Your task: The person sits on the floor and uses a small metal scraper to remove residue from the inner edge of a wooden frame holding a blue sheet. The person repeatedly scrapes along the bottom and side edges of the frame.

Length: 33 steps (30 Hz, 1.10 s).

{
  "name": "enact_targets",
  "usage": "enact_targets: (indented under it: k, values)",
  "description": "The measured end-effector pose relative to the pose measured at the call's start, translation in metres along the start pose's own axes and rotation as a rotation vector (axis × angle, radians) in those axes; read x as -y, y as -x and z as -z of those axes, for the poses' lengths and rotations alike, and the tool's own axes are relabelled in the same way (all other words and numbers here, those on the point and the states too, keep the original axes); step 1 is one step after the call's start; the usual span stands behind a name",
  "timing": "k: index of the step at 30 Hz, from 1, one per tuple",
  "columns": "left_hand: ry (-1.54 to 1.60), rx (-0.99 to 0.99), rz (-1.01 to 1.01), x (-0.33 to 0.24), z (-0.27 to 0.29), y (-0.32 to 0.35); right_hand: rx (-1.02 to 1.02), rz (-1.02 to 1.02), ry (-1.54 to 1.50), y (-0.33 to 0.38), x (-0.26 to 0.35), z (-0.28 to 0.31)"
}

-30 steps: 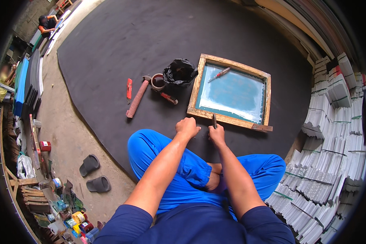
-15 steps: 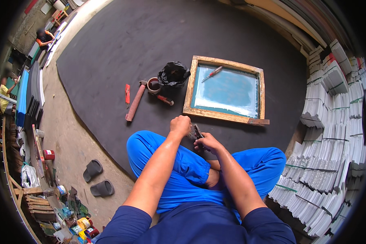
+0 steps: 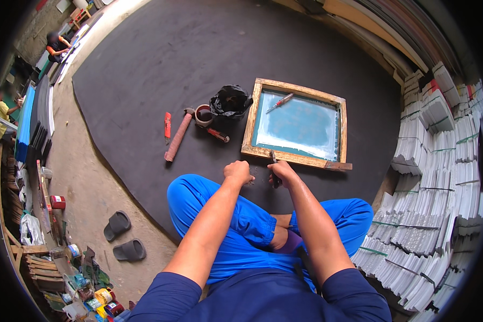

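Soft, even daylight fills the scene, brightest toward the upper left, with only faint shadows. Fisheye distortion bends straight edges near the dark circular rim, where detail blurs.

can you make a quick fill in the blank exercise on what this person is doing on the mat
1. The right hand grips a dark slim tool at the ____ edge of the wooden frame.
2. The frame's mesh is pale ____.
3. A ____ with a reddish handle lies left of the frame.
4. The left hand is a closed ____.

Missing words: near; blue; hammer; fist
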<state>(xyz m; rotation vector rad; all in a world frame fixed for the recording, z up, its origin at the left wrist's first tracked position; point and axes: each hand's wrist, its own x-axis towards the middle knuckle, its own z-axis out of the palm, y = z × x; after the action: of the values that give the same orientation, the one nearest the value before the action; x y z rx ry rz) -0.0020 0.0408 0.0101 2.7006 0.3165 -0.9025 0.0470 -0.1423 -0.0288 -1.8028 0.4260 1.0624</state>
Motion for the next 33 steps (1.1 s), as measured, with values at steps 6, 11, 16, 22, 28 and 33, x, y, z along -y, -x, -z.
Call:
enact_targets:
  k: [6, 11, 16, 22, 28, 33]
  values:
    - [0.015, 0.022, -0.009, -0.005, 0.001, -0.003, -0.061, -0.035, 0.086, -0.009, 0.006, -0.005]
    - [0.072, -0.003, -0.054, -0.006, -0.005, -0.008, -0.098, -0.035, 0.159, -0.021, 0.004, -0.006]
    - [0.086, 0.002, -0.061, -0.009, -0.002, -0.007, -0.223, 0.069, 0.189, -0.010, 0.000, -0.017]
    - [0.098, -0.005, -0.053, -0.009, -0.004, -0.012, -0.080, 0.046, 0.002, -0.005, -0.009, -0.009]
    - [0.120, 0.020, -0.069, -0.021, 0.002, -0.014, 0.107, -0.063, 0.139, 0.005, 0.015, 0.031]
    - [0.153, -0.001, -0.102, -0.018, -0.002, -0.015, 0.163, -0.131, 0.174, 0.000, 0.033, 0.051]
